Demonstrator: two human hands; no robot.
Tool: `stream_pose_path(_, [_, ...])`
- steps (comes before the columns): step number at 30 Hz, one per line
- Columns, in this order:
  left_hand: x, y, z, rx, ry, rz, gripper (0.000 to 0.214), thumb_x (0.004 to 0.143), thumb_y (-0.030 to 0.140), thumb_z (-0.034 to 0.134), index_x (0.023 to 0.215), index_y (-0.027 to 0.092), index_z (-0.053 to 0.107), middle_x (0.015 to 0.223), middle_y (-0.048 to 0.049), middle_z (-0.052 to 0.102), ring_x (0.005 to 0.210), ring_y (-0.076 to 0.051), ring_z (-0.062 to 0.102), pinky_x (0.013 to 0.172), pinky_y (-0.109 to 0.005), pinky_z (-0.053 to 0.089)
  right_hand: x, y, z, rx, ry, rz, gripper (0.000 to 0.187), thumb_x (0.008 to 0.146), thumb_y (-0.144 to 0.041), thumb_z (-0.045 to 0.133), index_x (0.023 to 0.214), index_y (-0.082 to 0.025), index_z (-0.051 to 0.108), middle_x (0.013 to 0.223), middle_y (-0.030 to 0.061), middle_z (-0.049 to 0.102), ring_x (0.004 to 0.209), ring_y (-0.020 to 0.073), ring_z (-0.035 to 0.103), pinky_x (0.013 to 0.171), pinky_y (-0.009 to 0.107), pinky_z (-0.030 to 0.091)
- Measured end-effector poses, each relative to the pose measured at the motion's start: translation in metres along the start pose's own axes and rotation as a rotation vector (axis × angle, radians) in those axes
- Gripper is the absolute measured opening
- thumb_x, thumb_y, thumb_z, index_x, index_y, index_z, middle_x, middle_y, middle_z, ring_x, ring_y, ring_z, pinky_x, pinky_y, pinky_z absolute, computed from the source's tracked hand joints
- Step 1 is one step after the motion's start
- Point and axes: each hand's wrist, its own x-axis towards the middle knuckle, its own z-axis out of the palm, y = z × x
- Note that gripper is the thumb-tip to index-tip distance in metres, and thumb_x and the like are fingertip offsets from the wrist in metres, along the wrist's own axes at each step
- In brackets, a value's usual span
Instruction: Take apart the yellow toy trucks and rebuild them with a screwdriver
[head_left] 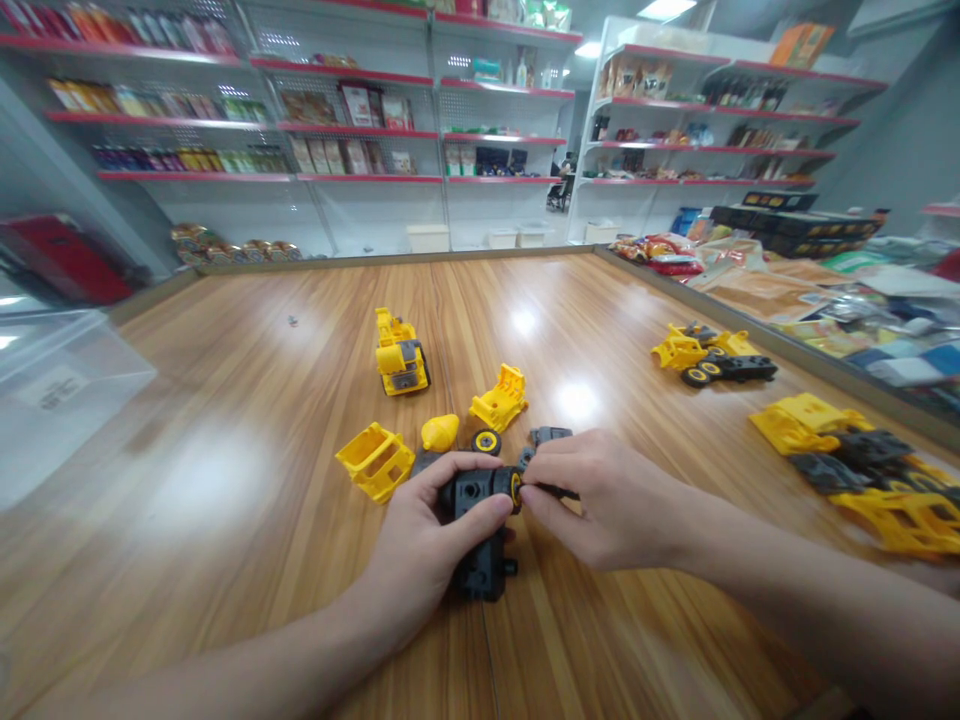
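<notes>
My left hand (420, 535) is wrapped round a dark grey toy chassis (480, 530) resting on the wooden table (225, 400). My right hand (592, 495) pinches a small wheel (516, 490) with a yellow hub against the chassis's upper right side. Loose parts lie just beyond my hands: a yellow bucket piece (375, 460), a yellow rounded piece (439, 432), a black wheel with yellow hub (486, 441), a yellow cab piece (500, 398) and a grey piece (551, 435).
A finished yellow toy truck (401, 355) stands further back. Another yellow and black toy vehicle (705, 357) and a pile of yellow and grey parts (862, 465) sit at the right. A clear plastic bin (52, 380) is at the left. Store shelves (360, 130) line the back.
</notes>
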Motion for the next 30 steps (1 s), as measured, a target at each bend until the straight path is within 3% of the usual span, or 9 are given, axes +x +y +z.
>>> stream_pose_path(3, [-0.0001,-0.0012,0.0001,-0.028,0.005,0.010,0.039,0.073,0.033,0.080,0.107,0.019,0.065,0.086,-0.0033,0.068,0.064,-0.017,0.069,0.061,-0.030,0.061,-0.0002,-0.0003,-0.0006,0.039,0.027,0.063,0.003,0.082,-0.017,0.056,0.083,-0.016,0.059,0.074,0.0029,0.064,0.064,0.0132,0.055,0.060,0.025,0.037])
stream_pose_path(5, [-0.0004,-0.0014,0.0004,-0.034,0.003,0.007,0.039,0.073,0.033,0.080,0.106,0.019,0.065,0.084,-0.0031,0.067,0.063,-0.017,0.068,0.060,-0.031,0.061,-0.0001,0.0001,-0.0006,0.057,0.046,0.082,0.011,0.080,-0.016,0.058,0.091,-0.016,0.059,0.080,0.0034,0.065,0.068,0.0140,0.058,0.062,0.025,0.039])
stream_pose_path(7, [-0.0006,-0.0009,0.0008,-0.032,0.003,0.002,0.040,0.072,0.033,0.081,0.106,0.019,0.065,0.082,-0.0026,0.067,0.063,-0.017,0.069,0.059,-0.031,0.061,0.0005,0.0005,-0.0005,0.036,0.040,0.067,0.004,0.083,-0.017,0.055,0.085,-0.016,0.058,0.076,0.0028,0.064,0.067,0.0137,0.057,0.062,0.025,0.038])
stream_pose_path(10, [-0.0008,-0.0003,0.0009,-0.029,0.002,-0.002,0.040,0.073,0.033,0.081,0.106,0.020,0.064,0.082,-0.0022,0.066,0.062,-0.018,0.070,0.058,-0.031,0.061,0.0014,0.0003,-0.0007,-0.013,0.019,0.045,0.021,0.091,-0.020,0.048,0.071,-0.017,0.055,0.066,0.0012,0.059,0.060,0.0123,0.052,0.059,0.026,0.034])
stream_pose_path(14, [-0.0009,-0.0010,-0.0002,-0.017,-0.005,0.001,0.039,0.075,0.033,0.079,0.108,0.020,0.063,0.087,-0.0036,0.067,0.065,-0.018,0.071,0.060,-0.030,0.061,0.0002,-0.0007,-0.0006,0.026,0.020,0.066,0.006,0.085,-0.021,0.056,0.086,-0.016,0.059,0.077,0.0027,0.065,0.068,0.0141,0.058,0.062,0.026,0.038])
stream_pose_path(16, [-0.0010,-0.0012,-0.0006,-0.016,-0.008,-0.002,0.038,0.076,0.034,0.078,0.108,0.020,0.063,0.087,-0.0032,0.067,0.065,-0.018,0.071,0.059,-0.029,0.060,-0.0009,-0.0008,-0.0001,0.041,0.022,0.073,0.011,0.083,-0.018,0.057,0.093,-0.016,0.059,0.082,0.0037,0.066,0.072,0.0151,0.060,0.065,0.026,0.040])
stream_pose_path(21, [-0.0001,-0.0011,-0.0009,-0.018,-0.001,0.008,0.038,0.077,0.034,0.078,0.108,0.021,0.061,0.091,-0.0025,0.066,0.065,-0.018,0.071,0.058,-0.028,0.060,-0.0011,-0.0005,0.0007,0.003,-0.010,0.070,0.016,0.091,-0.020,0.049,0.082,-0.016,0.061,0.072,0.0037,0.064,0.067,0.0151,0.059,0.063,0.027,0.039])
stream_pose_path(30, [0.0011,-0.0048,-0.0028,-0.023,-0.014,-0.001,0.039,0.077,0.034,0.078,0.110,0.021,0.061,0.084,-0.0024,0.068,0.065,-0.019,0.071,0.057,-0.030,0.061,-0.0003,0.0011,0.0014,0.053,0.051,0.076,0.008,0.084,-0.017,0.056,0.086,-0.016,0.063,0.077,0.0031,0.066,0.070,0.0148,0.062,0.064,0.025,0.040])
